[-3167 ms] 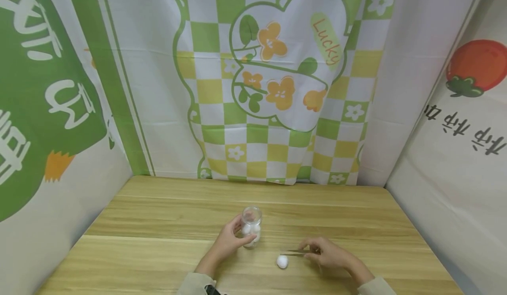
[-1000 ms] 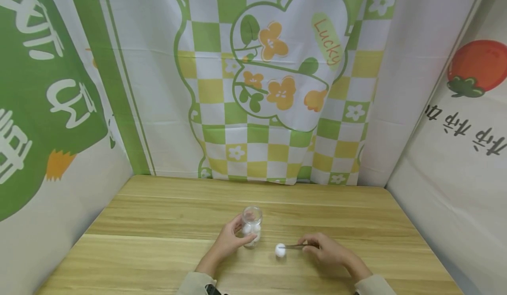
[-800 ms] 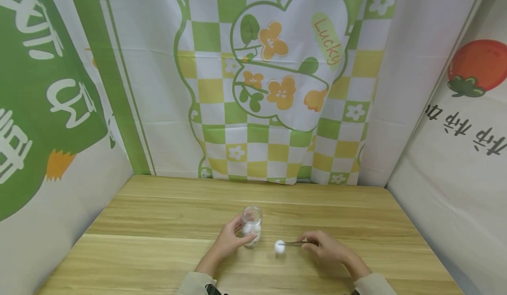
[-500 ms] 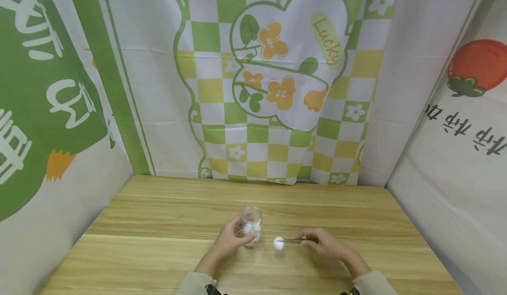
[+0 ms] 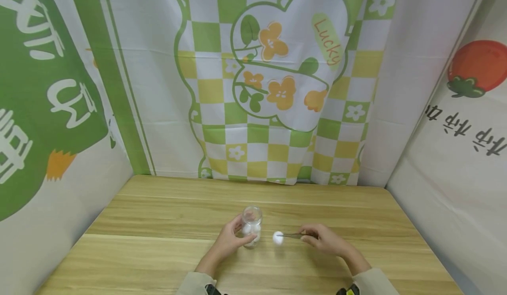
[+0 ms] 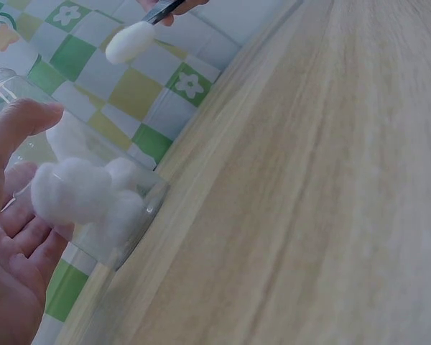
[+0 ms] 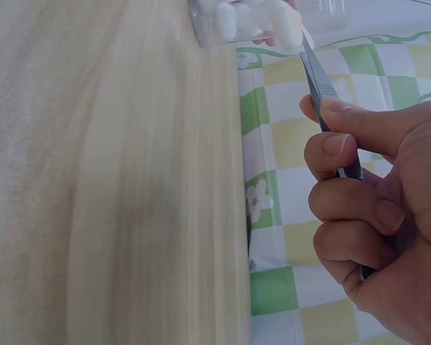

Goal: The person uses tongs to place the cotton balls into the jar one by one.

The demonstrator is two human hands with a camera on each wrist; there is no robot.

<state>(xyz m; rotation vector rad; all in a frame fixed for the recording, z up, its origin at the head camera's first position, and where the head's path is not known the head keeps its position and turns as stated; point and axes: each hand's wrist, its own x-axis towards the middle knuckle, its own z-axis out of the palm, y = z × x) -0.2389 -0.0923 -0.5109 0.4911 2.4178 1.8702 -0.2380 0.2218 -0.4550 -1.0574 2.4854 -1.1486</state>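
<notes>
At the tweezers' [image 5: 292, 235] tip, a cotton ball [image 5: 278, 238] hangs above the worktop [image 5: 158, 224], pinched via right hand [image 5: 322, 241] fingers [image 7: 345, 147]. Left hand [image 5: 229, 241] fingers wrap the glass jar [image 5: 251, 224] just beside it, cotton balls inside.

A light, wood-grain table [image 5: 158, 224] is lying under both hands. Beyond them, a green-and-yellow checked cloth with orange flowers [image 5: 277, 83] is hanging. Left of them, a green printed banner [image 5: 43, 92] is hanging; right, a white banner showing a red tomato [image 5: 477, 66].
</notes>
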